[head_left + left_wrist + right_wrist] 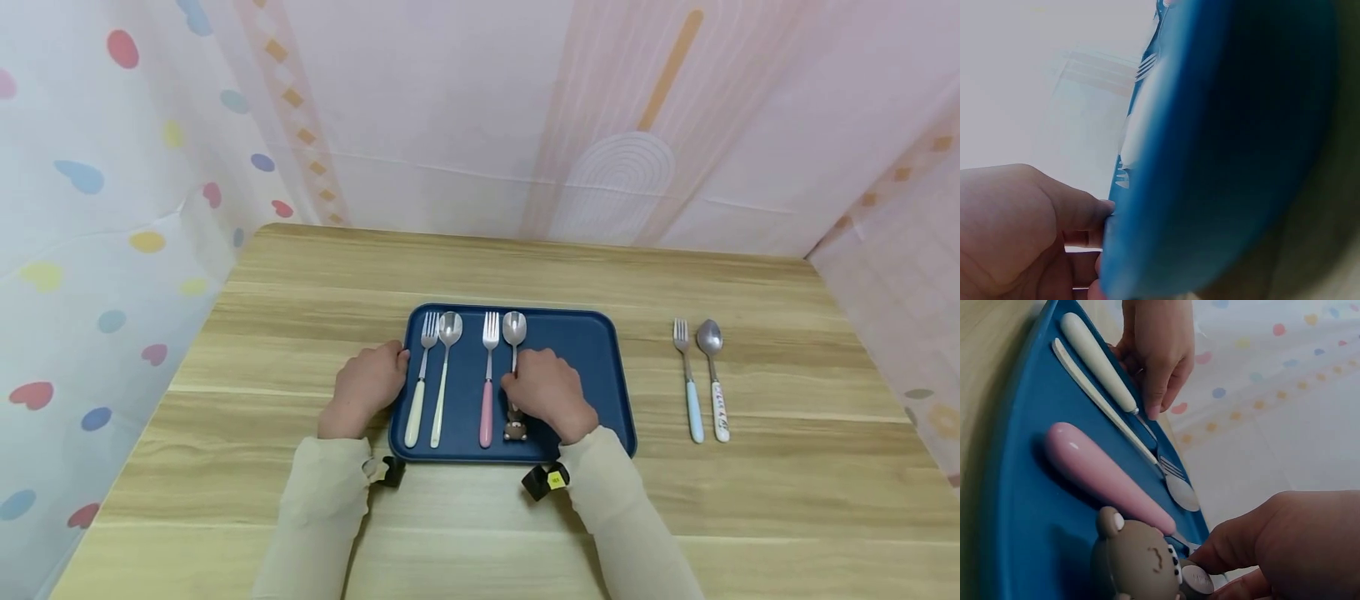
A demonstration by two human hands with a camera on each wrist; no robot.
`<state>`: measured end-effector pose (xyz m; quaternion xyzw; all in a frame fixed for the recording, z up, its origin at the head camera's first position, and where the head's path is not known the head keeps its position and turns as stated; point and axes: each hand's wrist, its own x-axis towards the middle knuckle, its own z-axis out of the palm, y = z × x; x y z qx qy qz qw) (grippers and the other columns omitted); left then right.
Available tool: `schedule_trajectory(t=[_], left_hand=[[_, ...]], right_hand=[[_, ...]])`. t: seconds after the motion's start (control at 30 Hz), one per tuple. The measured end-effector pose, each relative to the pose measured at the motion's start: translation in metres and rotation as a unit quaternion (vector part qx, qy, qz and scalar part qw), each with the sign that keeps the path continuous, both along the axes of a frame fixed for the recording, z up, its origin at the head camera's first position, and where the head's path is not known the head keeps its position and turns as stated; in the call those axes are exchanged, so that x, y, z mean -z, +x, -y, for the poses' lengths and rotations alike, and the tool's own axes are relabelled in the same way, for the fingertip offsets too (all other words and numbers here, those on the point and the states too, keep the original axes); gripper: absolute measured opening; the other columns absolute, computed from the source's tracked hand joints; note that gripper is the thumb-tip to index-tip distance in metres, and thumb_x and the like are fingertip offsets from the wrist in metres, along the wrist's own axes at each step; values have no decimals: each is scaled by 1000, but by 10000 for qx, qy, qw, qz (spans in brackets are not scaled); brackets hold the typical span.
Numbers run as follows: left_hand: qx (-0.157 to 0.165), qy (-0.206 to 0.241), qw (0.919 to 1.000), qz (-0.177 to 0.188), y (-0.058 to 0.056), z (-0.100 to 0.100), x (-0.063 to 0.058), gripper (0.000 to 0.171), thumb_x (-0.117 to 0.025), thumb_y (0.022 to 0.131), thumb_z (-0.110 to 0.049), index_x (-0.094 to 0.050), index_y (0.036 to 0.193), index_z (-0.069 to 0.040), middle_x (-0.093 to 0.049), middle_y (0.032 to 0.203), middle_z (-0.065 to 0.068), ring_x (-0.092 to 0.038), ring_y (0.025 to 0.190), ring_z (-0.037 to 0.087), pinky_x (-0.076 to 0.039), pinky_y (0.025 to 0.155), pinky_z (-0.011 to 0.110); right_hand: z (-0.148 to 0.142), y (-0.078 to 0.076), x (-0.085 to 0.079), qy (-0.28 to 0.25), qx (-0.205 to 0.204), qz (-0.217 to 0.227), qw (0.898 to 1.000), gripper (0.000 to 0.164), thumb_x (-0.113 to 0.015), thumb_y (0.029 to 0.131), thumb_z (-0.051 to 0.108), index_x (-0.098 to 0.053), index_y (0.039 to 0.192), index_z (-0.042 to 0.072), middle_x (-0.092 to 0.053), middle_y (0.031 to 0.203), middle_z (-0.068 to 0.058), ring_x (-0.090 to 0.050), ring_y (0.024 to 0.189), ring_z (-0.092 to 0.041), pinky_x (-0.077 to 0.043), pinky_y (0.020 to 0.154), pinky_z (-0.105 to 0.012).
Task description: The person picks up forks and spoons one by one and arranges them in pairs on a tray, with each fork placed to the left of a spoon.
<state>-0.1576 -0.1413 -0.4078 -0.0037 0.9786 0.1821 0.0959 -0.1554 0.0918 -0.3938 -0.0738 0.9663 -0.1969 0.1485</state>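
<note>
A dark blue tray [465, 383] lies on the wooden table. My left hand [370, 385] grips its left rim, thumb on top and fingers curled at the edge in the left wrist view. With my right hand [547, 387] I pinch a spoon [514, 327] whose handle ends in a brown bear figure [1138, 556]. That spoon lies over the tray, bowl pointing away from me. To its left is a pink-handled fork [487, 408]. Further left, a cream-handled fork [415, 412] and a slim cream-handled spoon [438, 408] lie side by side. My right hand hides the bear spoon's middle.
Right of the tray, a light-blue-handled fork [693, 408] and a spoon with a white patterned handle [720, 412] lie on the table [795, 483]. Patterned curtains [450, 125] hang behind the table and along both sides.
</note>
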Motion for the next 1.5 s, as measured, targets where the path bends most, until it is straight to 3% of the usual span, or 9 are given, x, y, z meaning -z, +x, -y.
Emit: schedule_trajectory(t=[0.83,1.07,1.27,1.5], left_hand=[[-15,4,10000,-74,2,-1,0,31,-37,99,-25,-58,94,-3,-57,72,12,-53,63,27,-42,53,41],[3,-26,10000,-73,1,-1,0,31,-36,99,-25,-58,95,-3,-57,73,13,-53,63,28,-43,54,41],[-37,1,10000,-41,0,-2,1,31,-36,99,-25,-58,97,-3,-58,75,13,-53,64,28,-43,55,42],[-8,11,10000,-33,-2,-5,2,31,-36,99,-25,-58,95,-3,-58,75,13,-54,66,28,-43,56,41]], right_hand=[[6,3,2,9,183,41,9998,37,-49,89,22,-57,55,13,-53,50,-3,-50,46,-21,-37,39,-32],[3,6,-5,190,233,323,9990,52,-45,94,46,-58,54,14,-50,51,-3,-50,49,-20,-34,41,-31],[-16,7,-17,262,436,204,9985,48,-45,93,48,-53,64,11,-45,58,-5,-49,53,-22,-33,44,-31],[-67,4,-24,290,206,-399,9986,35,-46,95,29,-55,66,12,-49,61,-6,-48,54,-20,-38,48,-33]])
